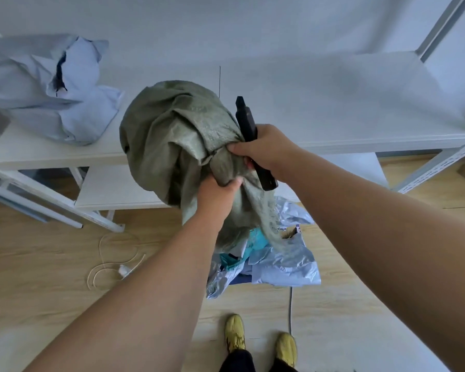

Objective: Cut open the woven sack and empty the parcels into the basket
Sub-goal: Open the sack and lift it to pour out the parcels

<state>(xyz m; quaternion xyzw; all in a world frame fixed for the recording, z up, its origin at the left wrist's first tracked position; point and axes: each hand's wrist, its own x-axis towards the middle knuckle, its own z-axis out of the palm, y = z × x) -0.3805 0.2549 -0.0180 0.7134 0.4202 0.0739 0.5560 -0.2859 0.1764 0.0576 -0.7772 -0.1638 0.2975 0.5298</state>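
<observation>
A green woven sack (169, 140) hangs bunched and upside down in front of me, its frayed open end trailing downward. My left hand (218, 191) grips a fold of the sack low down. My right hand (266, 151) pinches the sack higher up and also holds a black utility knife (246, 122), its tip pointing up. Under the sack lie several parcels (282, 264) in silver-blue and teal mailer bags, piled on the floor. The basket beneath them is almost entirely hidden; I cannot make out its rim.
A white metal shelving unit (333, 124) stands behind the sack, with pale blue mailer bags (59, 87) on its left part. A white cord (110, 261) loops on the wooden floor at left. My feet in yellow shoes (261, 339) stand near the pile.
</observation>
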